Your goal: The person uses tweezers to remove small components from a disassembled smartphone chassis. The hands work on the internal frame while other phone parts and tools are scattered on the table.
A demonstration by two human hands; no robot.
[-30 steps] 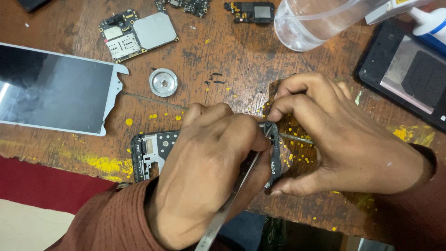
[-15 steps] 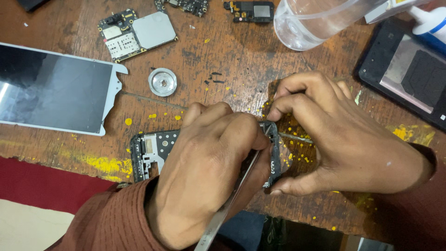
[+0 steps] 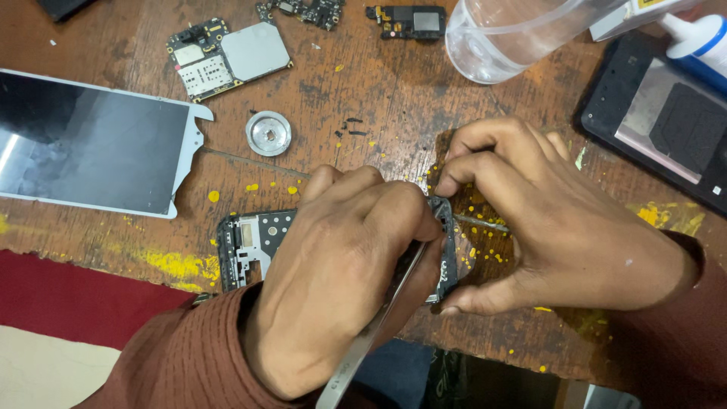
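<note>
A dismantled phone frame (image 3: 250,246) lies near the front edge of the worn wooden table (image 3: 394,98). My left hand (image 3: 341,273) covers its middle and grips metal tweezers (image 3: 363,344), whose tips are hidden under the hand. My right hand (image 3: 553,227) pinches the frame's right end between fingertips and thumb. Most of the frame is hidden beneath both hands.
A phone screen panel (image 3: 91,144) lies at the left. A circuit board (image 3: 227,57), smaller boards (image 3: 405,21), a small round metal disc (image 3: 268,133) and tiny screws (image 3: 350,127) sit behind. A clear plastic bottle (image 3: 515,34) and a black phone back (image 3: 666,129) are at the right.
</note>
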